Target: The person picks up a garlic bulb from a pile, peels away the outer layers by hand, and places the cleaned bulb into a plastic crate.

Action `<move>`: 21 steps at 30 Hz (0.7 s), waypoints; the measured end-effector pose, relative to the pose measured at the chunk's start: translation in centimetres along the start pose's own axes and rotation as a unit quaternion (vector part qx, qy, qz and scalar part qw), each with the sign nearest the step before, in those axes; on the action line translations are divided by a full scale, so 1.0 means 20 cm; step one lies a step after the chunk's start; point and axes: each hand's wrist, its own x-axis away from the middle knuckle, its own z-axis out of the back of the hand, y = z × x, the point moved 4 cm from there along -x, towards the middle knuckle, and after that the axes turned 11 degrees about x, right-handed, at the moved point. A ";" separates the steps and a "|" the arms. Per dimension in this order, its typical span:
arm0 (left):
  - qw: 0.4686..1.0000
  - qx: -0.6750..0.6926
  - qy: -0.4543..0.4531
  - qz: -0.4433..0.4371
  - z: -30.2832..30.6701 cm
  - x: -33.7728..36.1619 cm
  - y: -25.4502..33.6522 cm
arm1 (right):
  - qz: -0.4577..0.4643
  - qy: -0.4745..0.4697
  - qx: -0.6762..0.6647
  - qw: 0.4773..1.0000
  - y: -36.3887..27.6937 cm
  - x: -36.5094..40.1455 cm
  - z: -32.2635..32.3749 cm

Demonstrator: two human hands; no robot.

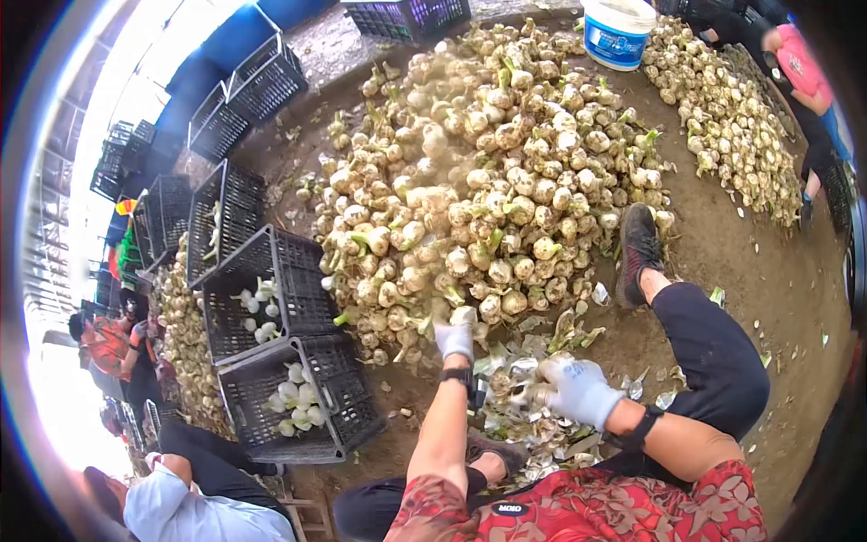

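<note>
My left hand (454,338), in a white glove with a black band at the wrist, reaches to the near edge of a large pile of garlic bulbs (533,185). Its fingers close round a garlic bulb (462,315), partly smeared in the picture. My right hand (580,390), also gloved, is curled above a litter of peeled garlic skins (551,443) between my legs. What its fingers hold is hidden. The heaped bulbs are dirty, several with green stem stubs.
At my left stand black crates, the near crate (341,397) and the one behind it (312,280) holding cleaned white bulbs (293,402). A white-and-blue bucket (618,36) stands behind the pile. A second garlic heap (736,135) lies right. Co-workers sit at both sides.
</note>
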 end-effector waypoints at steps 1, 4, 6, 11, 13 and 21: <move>0.976 0.154 -0.061 0.139 -0.03 0.10 0.21 | -0.022 -0.026 -0.062 0.997 0.02 -0.02 0.01; 0.820 0.472 -0.068 0.317 -0.04 0.40 0.60 | -0.140 -0.084 -0.327 0.931 0.06 -0.05 -0.09; 0.823 0.463 -0.177 0.278 -0.04 0.61 0.81 | -0.084 -0.016 -0.494 0.865 -0.02 -0.05 -0.09; 0.938 0.235 -0.241 0.088 0.06 0.99 0.95 | 0.004 0.094 -0.598 0.796 -0.26 0.05 0.09; 0.937 0.239 -0.241 0.085 0.09 1.11 1.01 | 0.046 0.102 -0.590 0.800 -0.31 0.11 0.09; 0.929 0.315 -0.155 0.114 0.12 1.22 1.05 | 0.064 -0.007 -0.595 0.801 -0.36 0.30 0.18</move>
